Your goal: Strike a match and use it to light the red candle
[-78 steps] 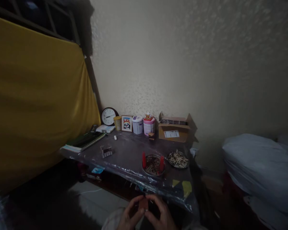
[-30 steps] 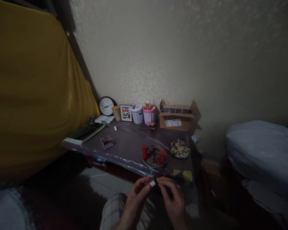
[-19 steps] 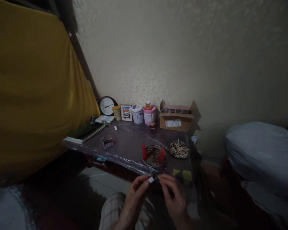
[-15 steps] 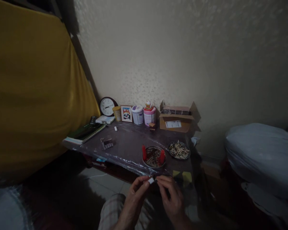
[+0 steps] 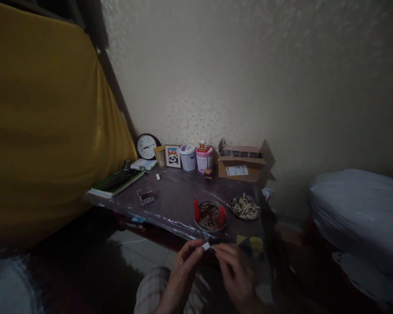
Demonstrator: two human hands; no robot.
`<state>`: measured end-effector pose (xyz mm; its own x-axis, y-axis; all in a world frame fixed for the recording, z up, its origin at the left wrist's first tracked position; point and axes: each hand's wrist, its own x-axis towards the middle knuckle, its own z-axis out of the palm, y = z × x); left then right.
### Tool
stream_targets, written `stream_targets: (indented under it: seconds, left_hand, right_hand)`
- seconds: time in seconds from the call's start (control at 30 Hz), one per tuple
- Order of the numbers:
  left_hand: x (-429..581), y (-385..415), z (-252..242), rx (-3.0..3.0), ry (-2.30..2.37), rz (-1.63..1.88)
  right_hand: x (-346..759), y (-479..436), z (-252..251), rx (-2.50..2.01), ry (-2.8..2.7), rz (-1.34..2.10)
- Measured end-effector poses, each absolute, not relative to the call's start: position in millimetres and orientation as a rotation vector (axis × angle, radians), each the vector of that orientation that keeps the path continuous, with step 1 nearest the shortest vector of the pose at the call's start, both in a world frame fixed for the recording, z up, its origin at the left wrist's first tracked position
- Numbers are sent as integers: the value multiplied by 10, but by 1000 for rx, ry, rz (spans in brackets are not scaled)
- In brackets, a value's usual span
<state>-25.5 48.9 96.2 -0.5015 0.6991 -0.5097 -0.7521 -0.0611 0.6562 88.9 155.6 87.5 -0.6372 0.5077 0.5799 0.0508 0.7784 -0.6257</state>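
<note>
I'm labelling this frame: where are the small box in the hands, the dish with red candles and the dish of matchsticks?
small box (image 5: 206, 246), head view, its pale end face.
dish with red candles (image 5: 210, 216), head view, its middle.
dish of matchsticks (image 5: 244, 206), head view, the stick pile.

so the low surface (image 5: 173, 198) is wrapped in clear plastic, and along the wall there's a round clock (image 5: 146, 146), a yellow cup (image 5: 160, 155), a little panda picture frame (image 5: 172, 156), a white tin (image 5: 187, 157) and a pink tin (image 5: 204, 158), then an open cardboard box (image 5: 241, 165). books (image 5: 115, 183) sit by the yellow cloth (image 5: 46, 126)
</note>
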Motion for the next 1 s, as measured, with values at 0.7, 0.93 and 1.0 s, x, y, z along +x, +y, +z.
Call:
stream_targets:
  seconds: [0.7,0.93,1.0]
  left_hand:
    - [-219,546,1073,-229,1232,1614]
    - [-225,445,1100,-314,1197,1636]
    - [-229,422,1054,-278,1206,1632]
  right_hand:
    - [888,1974,841,-978,-1827,757]
    - [873,2056,724,-919,-1783,668]
    - [878,2067,703,-925,-1783,675]
